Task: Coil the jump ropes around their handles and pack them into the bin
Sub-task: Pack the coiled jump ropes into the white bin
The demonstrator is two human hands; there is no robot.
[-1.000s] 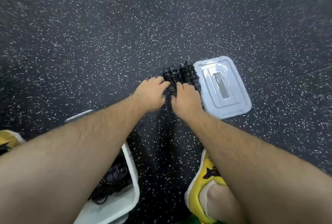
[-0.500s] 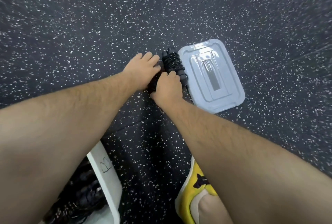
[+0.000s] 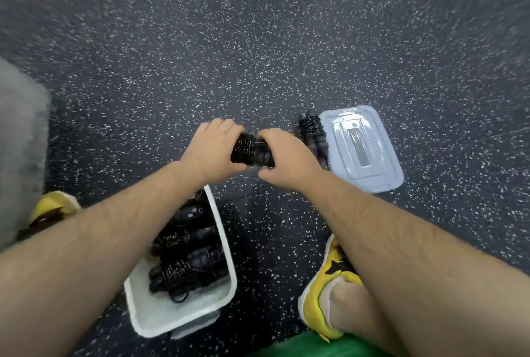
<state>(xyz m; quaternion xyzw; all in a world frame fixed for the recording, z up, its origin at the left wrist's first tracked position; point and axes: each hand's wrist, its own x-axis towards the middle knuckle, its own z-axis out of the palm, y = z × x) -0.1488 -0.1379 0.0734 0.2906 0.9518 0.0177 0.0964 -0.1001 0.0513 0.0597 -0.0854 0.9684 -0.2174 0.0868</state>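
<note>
Above a dark, white-speckled floor, seen from head height looking down, 2 bare forearms reach forward and meet near the middle of the view. Between them is a black coiled jump rope — a short bundle with cord wound tightly round its handles — held over the floor just beyond the far end of the bin. The left grip closes round the bundle's left end, fingers curled over the top. The right grip closes round the right end, fingers over and thumb below.

Nearer the person, partly hidden under the left forearm, stands a white bin with its top open. Several packed ropes, black and wound up, lie inside it; the near end shows bare white bottom.

To the right of both grips a second wound rope lies on the floor, just beside the left edge of a pale blue-grey lid that lies flat. 2 yellow shoes show — the right shoe at the lower right, the left shoe at the left edge. A blurred grey shape fills the far left; I cannot tell what it is.
</note>
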